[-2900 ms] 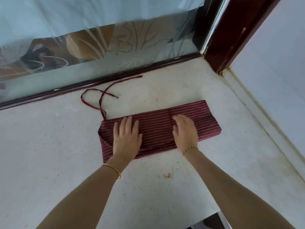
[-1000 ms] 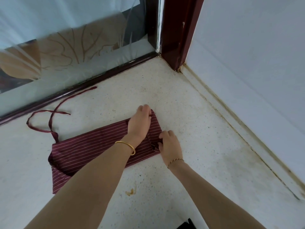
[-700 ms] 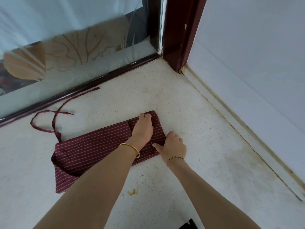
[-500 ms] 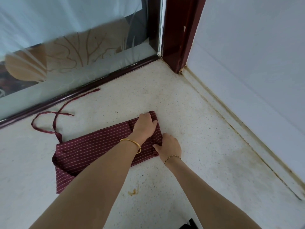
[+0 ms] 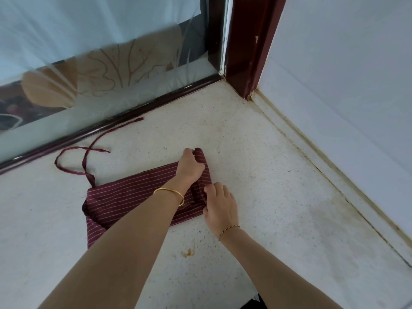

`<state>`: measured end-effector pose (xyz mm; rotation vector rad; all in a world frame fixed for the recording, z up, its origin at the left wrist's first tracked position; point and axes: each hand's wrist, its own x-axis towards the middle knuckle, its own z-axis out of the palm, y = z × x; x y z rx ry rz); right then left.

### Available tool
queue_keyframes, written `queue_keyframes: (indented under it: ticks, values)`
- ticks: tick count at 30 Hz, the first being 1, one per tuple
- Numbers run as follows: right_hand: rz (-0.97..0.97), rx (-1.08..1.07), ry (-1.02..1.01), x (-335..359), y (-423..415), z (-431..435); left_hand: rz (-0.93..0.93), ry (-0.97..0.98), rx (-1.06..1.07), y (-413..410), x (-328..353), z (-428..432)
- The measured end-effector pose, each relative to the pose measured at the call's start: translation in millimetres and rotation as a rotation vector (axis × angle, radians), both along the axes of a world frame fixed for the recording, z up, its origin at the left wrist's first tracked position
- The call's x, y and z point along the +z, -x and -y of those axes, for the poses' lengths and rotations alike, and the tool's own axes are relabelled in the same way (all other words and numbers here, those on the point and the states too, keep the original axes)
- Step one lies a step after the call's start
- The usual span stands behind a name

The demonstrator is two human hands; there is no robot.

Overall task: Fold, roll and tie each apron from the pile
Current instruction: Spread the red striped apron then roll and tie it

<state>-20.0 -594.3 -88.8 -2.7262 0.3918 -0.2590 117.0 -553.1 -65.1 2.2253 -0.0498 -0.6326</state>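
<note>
A maroon apron with thin white stripes lies folded into a long band on the pale speckled ledge. Its thin ties loop out from the left end toward the window. My left hand grips the far corner of the band's right end, fingers curled round the raised cloth. My right hand pinches the near corner of the same end, which is lifted and curled over toward the left. My left forearm hides part of the band's middle.
A dark red window rail with frosted glass runs along the far side. A dark red frame post stands in the corner and a white wall borders the right. A small brown stain marks the ledge near me.
Both hands moved from pressing the band's middle to its right end, took hold of its corners, and have turned that end over leftward into the first curl.
</note>
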Motion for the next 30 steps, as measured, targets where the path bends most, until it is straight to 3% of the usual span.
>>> queue_keyframes:
  ticks: [4, 6, 12, 15, 22, 30]
  values:
    - [0.019, 0.078, 0.104, -5, 0, -10, -0.01, 0.06, 0.102, -1, -3, -19]
    - [-0.01, 0.106, 0.114, -7, 0, -13, 0.065, -0.009, 0.087, -1, -6, -26]
    - [-0.067, 0.189, -0.059, -4, 4, -14, 0.135, -0.183, 0.013, -4, -13, -40]
    - [-0.153, 0.096, -0.255, 2, -4, -9, 0.131, -0.164, 0.033, 2, -14, -40]
    - [-0.409, -0.196, 0.014, 4, -6, -14, 0.375, -0.275, -0.131, 14, -12, -42]
    - [-0.49, -0.305, -0.125, 6, -10, -23, 0.289, -0.226, -0.165, 13, -18, -45]
